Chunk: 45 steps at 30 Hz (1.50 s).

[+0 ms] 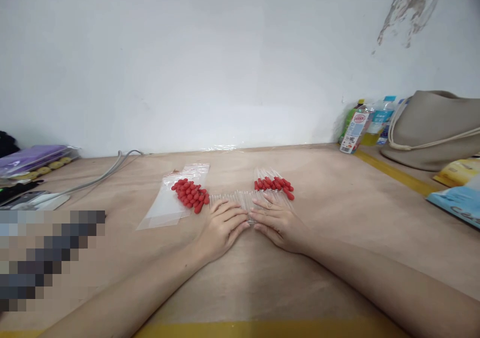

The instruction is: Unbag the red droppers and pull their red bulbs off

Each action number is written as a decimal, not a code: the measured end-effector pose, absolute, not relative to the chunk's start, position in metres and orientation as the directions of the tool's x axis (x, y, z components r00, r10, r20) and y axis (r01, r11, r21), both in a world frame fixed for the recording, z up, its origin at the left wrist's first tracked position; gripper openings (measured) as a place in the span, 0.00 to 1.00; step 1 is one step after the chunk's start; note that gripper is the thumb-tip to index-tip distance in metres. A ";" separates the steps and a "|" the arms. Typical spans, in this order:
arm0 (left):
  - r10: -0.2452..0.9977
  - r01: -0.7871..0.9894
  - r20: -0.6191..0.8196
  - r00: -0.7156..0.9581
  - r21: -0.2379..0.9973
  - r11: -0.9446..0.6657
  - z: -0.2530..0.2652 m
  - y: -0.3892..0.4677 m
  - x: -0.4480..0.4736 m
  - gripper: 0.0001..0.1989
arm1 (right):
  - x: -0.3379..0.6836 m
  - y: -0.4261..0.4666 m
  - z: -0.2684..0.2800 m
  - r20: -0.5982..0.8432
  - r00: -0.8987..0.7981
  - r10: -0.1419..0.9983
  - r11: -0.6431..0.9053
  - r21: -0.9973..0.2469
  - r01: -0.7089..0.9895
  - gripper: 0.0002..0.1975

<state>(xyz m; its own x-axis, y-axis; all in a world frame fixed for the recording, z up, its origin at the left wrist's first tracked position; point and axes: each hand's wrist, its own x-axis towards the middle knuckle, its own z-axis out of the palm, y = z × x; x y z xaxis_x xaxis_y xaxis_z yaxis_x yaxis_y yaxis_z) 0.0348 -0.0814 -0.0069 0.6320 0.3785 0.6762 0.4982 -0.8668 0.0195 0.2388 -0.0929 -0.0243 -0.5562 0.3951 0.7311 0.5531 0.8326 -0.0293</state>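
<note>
A row of clear glass tubes [243, 198] lies side by side on the tabletop, with much of it covered by my hands. My left hand [224, 224] rests on the left part of the row, fingers extended and lying flat. On the right part lies my right hand [278, 223], its fingers also stretched out, nearly meeting the left fingertips. Beside my left hand is a heap of red rubber bulbs [189, 194], partly over flat clear plastic bags [163, 210]. Beyond my right hand sits a bunch of clear droppers with red bulbs [273, 183].
Drink bottles [378, 120] and a grey bag [435, 128] stand at the back right. A blue packet [457, 205] lies at the right edge. To the left are a grey cable [101, 175] and purple packs [35, 159]. A blurred patch hides the lower left.
</note>
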 end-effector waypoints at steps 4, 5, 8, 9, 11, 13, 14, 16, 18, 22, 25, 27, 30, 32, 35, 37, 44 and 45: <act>0.354 0.495 0.697 0.623 -0.001 -0.869 -0.007 -0.082 0.034 0.05 | 0.237 -0.093 -0.024 0.741 -0.555 0.379 0.838 -0.021 0.545 0.14; 0.359 0.503 0.693 0.626 -0.006 -0.864 -0.006 -0.083 0.033 0.05 | 0.236 -0.093 -0.024 0.742 -0.556 0.375 0.840 -0.019 0.542 0.14; 0.376 0.521 0.655 0.655 -0.031 -0.853 -0.004 -0.084 0.033 0.05 | 0.235 -0.093 -0.024 0.732 -0.571 0.372 0.850 -0.022 0.526 0.13; 0.374 0.519 0.641 0.670 -0.045 -0.854 -0.003 -0.084 0.033 0.05 | 0.235 -0.094 -0.024 0.728 -0.578 0.368 0.856 -0.024 0.516 0.13; 0.358 0.505 0.622 0.697 -0.071 -0.860 -0.002 -0.085 0.034 0.05 | 0.235 -0.094 -0.024 0.725 -0.588 0.359 0.868 -0.028 0.496 0.13; 0.350 0.493 0.607 0.713 -0.080 -0.866 -0.002 -0.086 0.033 0.05 | 0.238 -0.094 -0.026 0.724 -0.595 0.350 0.878 -0.033 0.477 0.13; 0.352 0.489 0.600 0.718 -0.076 -0.869 -0.002 -0.085 0.031 0.06 | 0.240 -0.094 -0.027 0.723 -0.596 0.350 0.881 -0.037 0.472 0.13; 0.379 0.503 0.593 0.711 -0.053 -0.862 -0.002 -0.082 0.024 0.07 | 0.248 -0.092 -0.029 0.734 -0.580 0.353 0.881 -0.053 0.470 0.13; 0.419 0.546 0.609 0.673 -0.028 -0.837 -0.004 -0.078 0.015 0.07 | 0.257 -0.090 -0.029 0.766 -0.529 0.365 0.869 -0.075 0.490 0.14; 0.453 0.594 0.671 0.587 0.023 -0.804 -0.007 -0.069 -0.001 0.06 | 0.264 -0.089 -0.024 0.808 -0.437 0.394 0.792 -0.057 0.607 0.12; 0.467 0.566 0.718 0.516 0.124 -0.815 -0.007 -0.064 -0.003 0.07 | 0.256 -0.091 -0.020 0.803 -0.397 0.444 0.672 -0.005 0.741 0.11; 0.492 0.580 0.743 0.454 0.172 -0.796 -0.002 -0.061 -0.005 0.09 | 0.251 -0.092 -0.019 0.785 -0.370 0.498 0.607 -0.011 0.794 0.14; 0.563 0.677 0.762 0.320 0.232 -0.699 0.011 -0.052 -0.016 0.12 | 0.246 -0.090 -0.018 0.771 -0.303 0.560 0.557 -0.080 0.826 0.15; 0.608 0.734 0.770 0.192 0.298 -0.610 0.020 -0.045 -0.028 0.12 | 0.245 -0.087 -0.017 0.783 -0.242 0.573 0.541 -0.140 0.829 0.11; 0.648 0.757 0.762 0.010 0.418 -0.503 0.027 -0.033 -0.049 0.12 | 0.243 -0.085 -0.015 0.819 -0.190 0.541 0.540 -0.166 0.825 0.07; 0.662 0.760 0.746 -0.070 0.470 -0.450 0.026 -0.027 -0.059 0.12 | 0.243 -0.083 -0.014 0.841 -0.168 0.514 0.522 -0.151 0.840 0.06; 0.681 0.825 0.725 -0.103 0.445 -0.349 0.019 -0.009 -0.070 0.12 | 0.242 -0.078 -0.018 0.826 -0.175 0.535 0.456 -0.109 0.883 0.06; 0.684 0.829 0.720 -0.115 0.449 -0.334 0.018 -0.007 -0.071 0.12 | 0.241 -0.078 -0.019 0.822 -0.182 0.539 0.457 -0.104 0.883 0.06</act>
<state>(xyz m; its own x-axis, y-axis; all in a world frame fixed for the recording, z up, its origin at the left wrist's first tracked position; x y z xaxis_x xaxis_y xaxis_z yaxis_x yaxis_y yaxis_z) -0.0706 -0.0068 0.0183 -0.1148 0.6842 0.7202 0.8289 -0.3336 0.4491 0.2411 -0.0782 -0.0189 -0.1822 0.5388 0.8225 0.8833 0.4571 -0.1038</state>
